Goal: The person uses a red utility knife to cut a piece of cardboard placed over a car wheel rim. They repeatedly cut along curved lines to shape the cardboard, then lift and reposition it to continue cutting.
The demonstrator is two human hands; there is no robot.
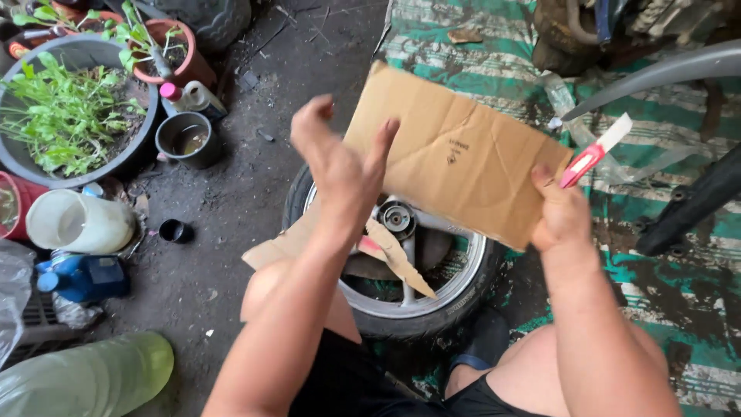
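Note:
I hold a flat sheet of brown cardboard point(455, 154) up over a small wheel with a black tyre and silver rim point(432, 301) lying on the ground between my knees. My right hand point(559, 212) grips the sheet's lower right corner together with a red and white utility knife point(594, 150) that sticks up past the edge. My left hand point(340, 158) is raised at the sheet's left edge, fingers spread, thumb against the cardboard. More torn cardboard pieces point(386, 251) lie across the wheel's hub.
Left are potted green plants point(65, 112), a small dark pot of liquid point(187, 139), a white jug point(77, 222), a blue bottle point(81, 276) and a green plastic bottle point(93, 378). A green striped mat point(679, 301) covers the ground right, under dark vehicle parts point(695, 193).

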